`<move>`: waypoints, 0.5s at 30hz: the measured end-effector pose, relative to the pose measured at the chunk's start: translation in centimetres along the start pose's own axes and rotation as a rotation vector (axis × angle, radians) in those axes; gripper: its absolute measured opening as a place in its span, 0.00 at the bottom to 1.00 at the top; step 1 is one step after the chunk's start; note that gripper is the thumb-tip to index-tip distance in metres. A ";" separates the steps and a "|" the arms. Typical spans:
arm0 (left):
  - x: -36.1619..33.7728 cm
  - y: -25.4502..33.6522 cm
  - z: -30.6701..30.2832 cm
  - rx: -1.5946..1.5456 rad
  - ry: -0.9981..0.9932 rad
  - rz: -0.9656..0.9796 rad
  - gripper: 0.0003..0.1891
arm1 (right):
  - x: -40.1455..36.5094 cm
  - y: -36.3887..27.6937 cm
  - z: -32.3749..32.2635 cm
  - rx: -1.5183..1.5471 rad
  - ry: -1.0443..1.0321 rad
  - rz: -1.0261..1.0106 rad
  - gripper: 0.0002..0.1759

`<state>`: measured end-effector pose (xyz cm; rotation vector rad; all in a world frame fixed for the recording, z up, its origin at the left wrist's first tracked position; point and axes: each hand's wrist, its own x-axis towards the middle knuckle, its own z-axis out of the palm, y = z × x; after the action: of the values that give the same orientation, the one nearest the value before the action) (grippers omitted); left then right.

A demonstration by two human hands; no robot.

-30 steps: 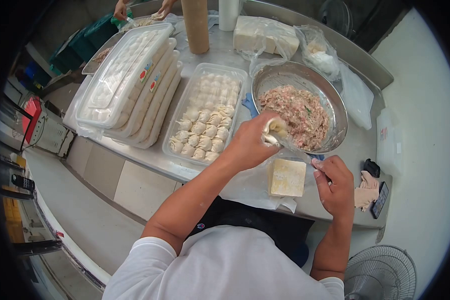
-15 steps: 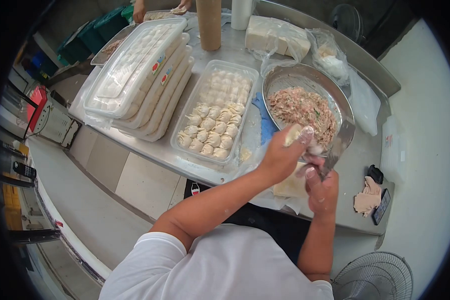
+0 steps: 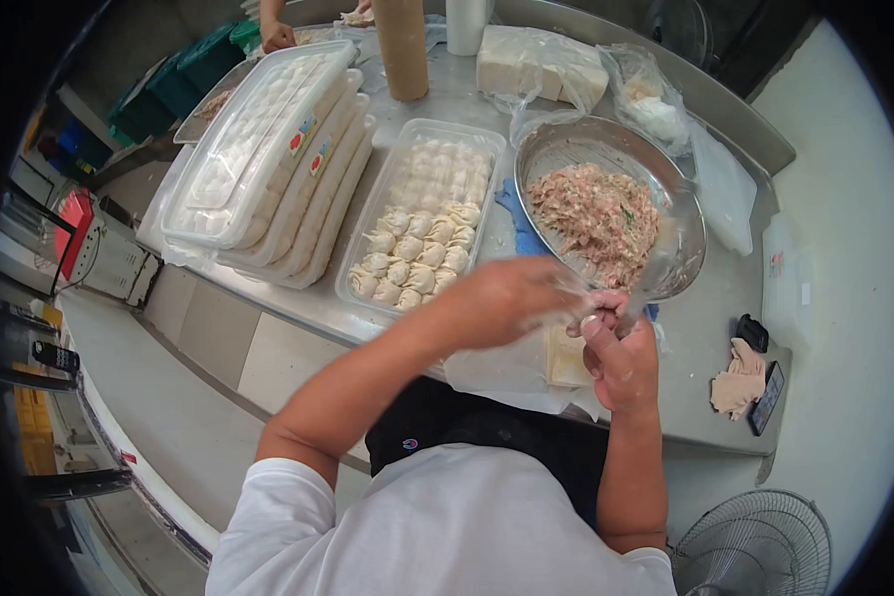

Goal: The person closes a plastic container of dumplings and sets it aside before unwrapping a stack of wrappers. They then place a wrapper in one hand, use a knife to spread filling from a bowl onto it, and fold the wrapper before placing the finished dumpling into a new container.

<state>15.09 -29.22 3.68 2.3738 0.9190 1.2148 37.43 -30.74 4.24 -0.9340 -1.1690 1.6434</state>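
My right hand (image 3: pixel 626 366) is closed around a flat metal spatula (image 3: pixel 658 258), its blade smeared by motion over the near right rim of a round steel bowl (image 3: pixel 687 260). Minced meat filling (image 3: pixel 596 214) with green bits is heaped in that bowl. Close to the right fingers is my left hand (image 3: pixel 517 298), too blurred to show its fingers or anything in them. Square pale dough wrappers (image 3: pixel 566 360) lie partly hidden under the hands. Left of the bowl, a clear plastic tray (image 3: pixel 346 260) holds rows of folded dumplings (image 3: pixel 422 253).
Lidded dumpling trays (image 3: pixel 268 149) are stacked at the left. Behind stand a brown cylinder (image 3: pixel 400 55) and a bagged white block (image 3: pixel 541 68). A blue cloth (image 3: pixel 519 223) touches the bowl. A phone (image 3: pixel 767 399) lies at right. Another person's hand (image 3: pixel 277 37) shows at the back.
My left hand has swung left and slightly down, away from the bowl; the pale dough seen in it earlier is no longer distinguishable. My right hand keeps hold of the spatula, which is now blurred.
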 end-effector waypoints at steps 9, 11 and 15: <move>-0.5 -8.6 -11.4 0.347 -0.145 -0.511 0.12 | -1.4 0.5 -4.5 -0.056 0.116 -0.015 0.11; -0.4 -8.6 -10.9 0.143 -0.163 -0.521 0.14 | -1.5 0.9 -4.9 -0.102 0.137 -0.024 0.11; -0.8 -9.5 -9.6 0.214 -0.224 -0.592 0.21 | -1.6 0.3 -5.7 -0.309 0.189 -0.064 0.13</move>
<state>3.18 -22.77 3.75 2.0854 1.5805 0.6354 43.06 -30.64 2.53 -1.2046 -1.3284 1.3130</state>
